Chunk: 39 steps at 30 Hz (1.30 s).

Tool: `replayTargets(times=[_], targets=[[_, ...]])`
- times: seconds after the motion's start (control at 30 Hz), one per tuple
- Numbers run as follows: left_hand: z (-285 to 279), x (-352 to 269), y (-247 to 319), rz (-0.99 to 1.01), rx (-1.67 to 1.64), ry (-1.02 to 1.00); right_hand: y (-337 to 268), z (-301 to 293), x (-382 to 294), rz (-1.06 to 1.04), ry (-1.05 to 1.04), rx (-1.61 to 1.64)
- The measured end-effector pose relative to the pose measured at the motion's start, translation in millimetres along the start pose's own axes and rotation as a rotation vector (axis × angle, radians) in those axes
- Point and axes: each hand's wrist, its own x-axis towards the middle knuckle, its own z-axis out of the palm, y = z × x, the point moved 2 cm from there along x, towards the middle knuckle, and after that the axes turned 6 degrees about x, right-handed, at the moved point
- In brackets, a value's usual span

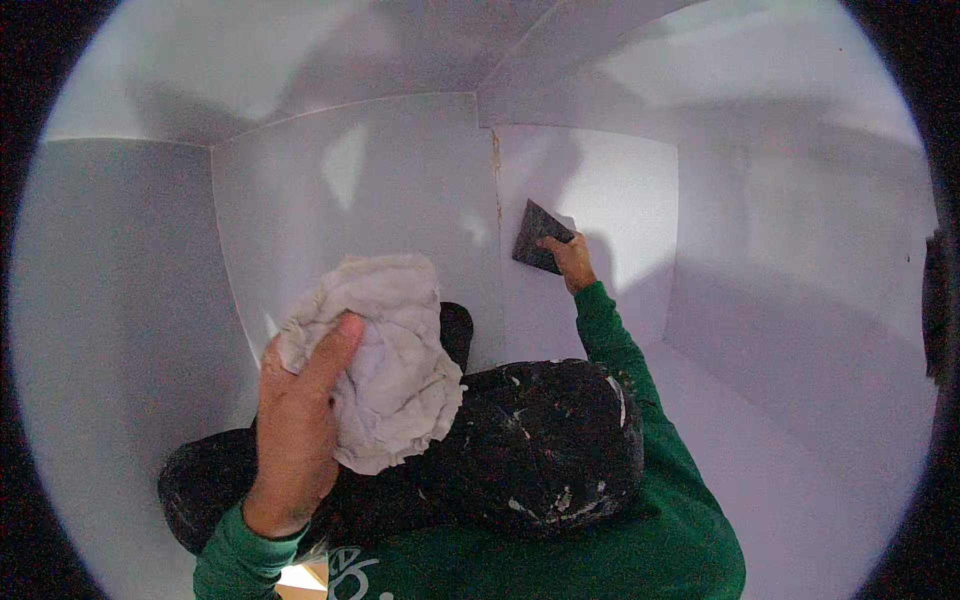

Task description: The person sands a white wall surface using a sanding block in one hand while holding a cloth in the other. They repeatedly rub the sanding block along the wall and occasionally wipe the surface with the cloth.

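My left hand (296,431) grips a crumpled white cloth (397,375), thumb across its top, close in front of my body. Further out, my right hand (576,262) has its thumb over a dark, flat, four-sided piece (534,229), possibly abrasive sheet or a sanding pad. That piece lies against or just over a white panel (637,195); the contact itself cannot be made out. Left of it runs a seam (498,187) between two white surfaces, with brownish marks along its upper part.
Pale walls (127,285) and corners surround me closely. My bent legs in dark, paint-spattered trousers (540,450) take up the near middle. A dark object (937,307) shows at the right rim. Shadows fall over the white surfaces.
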Motion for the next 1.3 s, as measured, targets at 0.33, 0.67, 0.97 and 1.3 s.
replayTargets(times=[0.33, 0.67, 0.97, 1.3], targets=[[7, -17, 30, 0.315, -0.023, 0.240, -35, 21, 5, -0.079, 0.000, -0.453], [-16, -19, 47, 0.311, -0.069, 0.264, -6, 6, 23, -0.288, 0.005, -0.472], [-30, -20, 45, 0.344, -0.059, 0.383, -22, 30, 22, -0.248, 0.127, -0.568], [-37, -23, 41, 0.451, 0.083, 0.344, -20, 27, 27, -0.368, 0.102, -0.552]])
